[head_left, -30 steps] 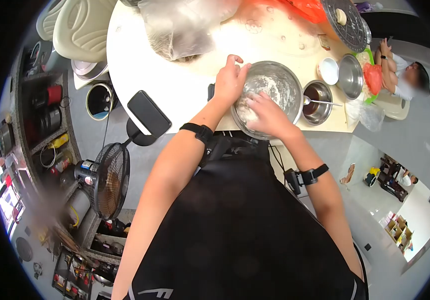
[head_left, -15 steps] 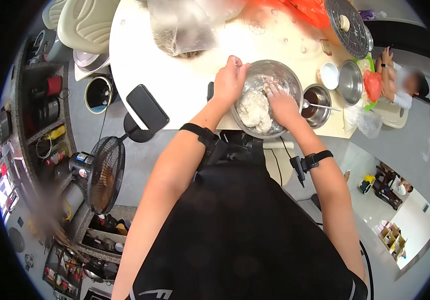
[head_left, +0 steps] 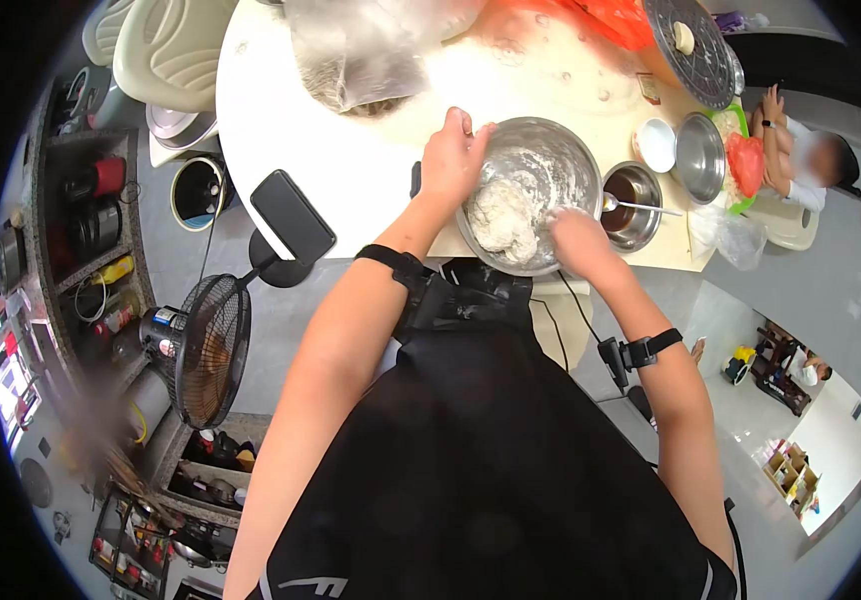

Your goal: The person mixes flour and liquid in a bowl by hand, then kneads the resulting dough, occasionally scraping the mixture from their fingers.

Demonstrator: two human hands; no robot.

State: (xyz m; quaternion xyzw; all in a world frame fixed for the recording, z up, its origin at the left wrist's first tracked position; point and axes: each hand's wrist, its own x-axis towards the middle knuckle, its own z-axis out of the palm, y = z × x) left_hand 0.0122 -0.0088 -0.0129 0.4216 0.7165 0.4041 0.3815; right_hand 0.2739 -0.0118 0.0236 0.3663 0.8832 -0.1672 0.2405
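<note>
A steel mixing bowl (head_left: 573, 150) stands at the table's near edge with a rough lump of pale dough (head_left: 504, 220) in its left part. Floury smears coat the inner wall. My left hand (head_left: 454, 158) grips the bowl's left rim between thumb and fingers. Over the right side of the bowl, my right hand (head_left: 581, 243) is curled in, knuckles close beside the dough; I cannot tell whether dough is inside its fingers. Just right of the bowl is a smaller steel bowl (head_left: 648, 238) of dark liquid, with a spoon (head_left: 641, 207) resting across it.
A black phone (head_left: 294, 215) lies at the table's left edge, above a standing fan (head_left: 213, 350). A clear plastic bag (head_left: 376, 60) sits at the back. On the right are a white bowl (head_left: 657, 146), an empty steel bowl (head_left: 699, 158) and a seated person (head_left: 801, 160).
My right hand has drawn back from the bowl's far wall toward its near right side, its spread fingers now curled. My left hand stays on the rim.
</note>
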